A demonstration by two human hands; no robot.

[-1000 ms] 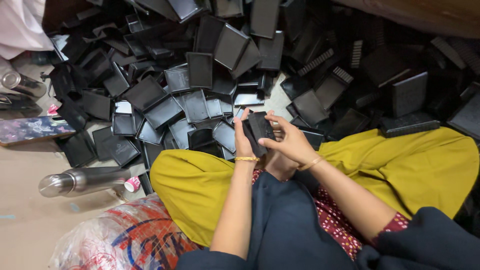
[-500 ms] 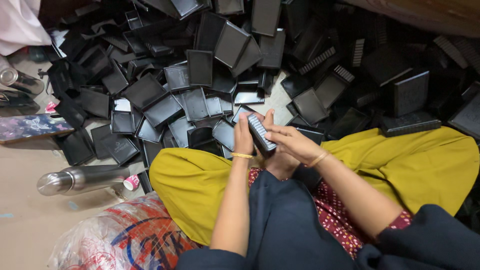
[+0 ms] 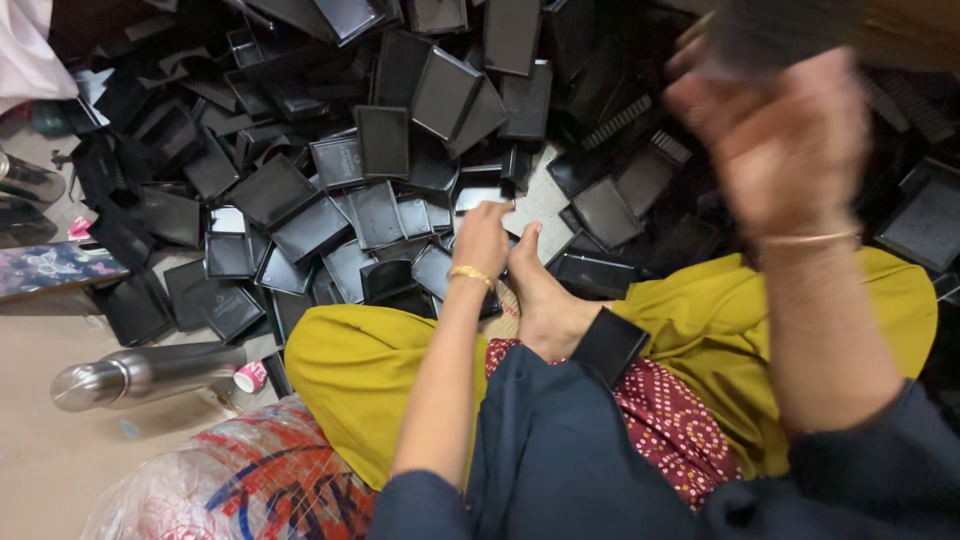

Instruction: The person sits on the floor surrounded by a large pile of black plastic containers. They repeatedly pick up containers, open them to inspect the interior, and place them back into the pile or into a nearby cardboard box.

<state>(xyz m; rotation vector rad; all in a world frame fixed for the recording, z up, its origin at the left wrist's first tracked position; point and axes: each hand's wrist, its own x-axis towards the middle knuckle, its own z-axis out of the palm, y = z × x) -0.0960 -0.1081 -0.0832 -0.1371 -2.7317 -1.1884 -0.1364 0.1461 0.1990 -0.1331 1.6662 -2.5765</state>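
Black trays crowd left hand; blurred right hand raised clear.

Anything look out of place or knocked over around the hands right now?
A steel bottle lies on its side on the floor, left of the yellow-clad knee. The black trays are a loose heap, tilted every way. The left hand reaches into it; the raised right hand is too blurred to read.

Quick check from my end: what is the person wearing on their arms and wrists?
Both arms have dark navy sleeves pushed up near the elbows. The left hand has a gold bangle at the wrist; the right hand, motion-blurred, has a thin gold bangle. No gloves.
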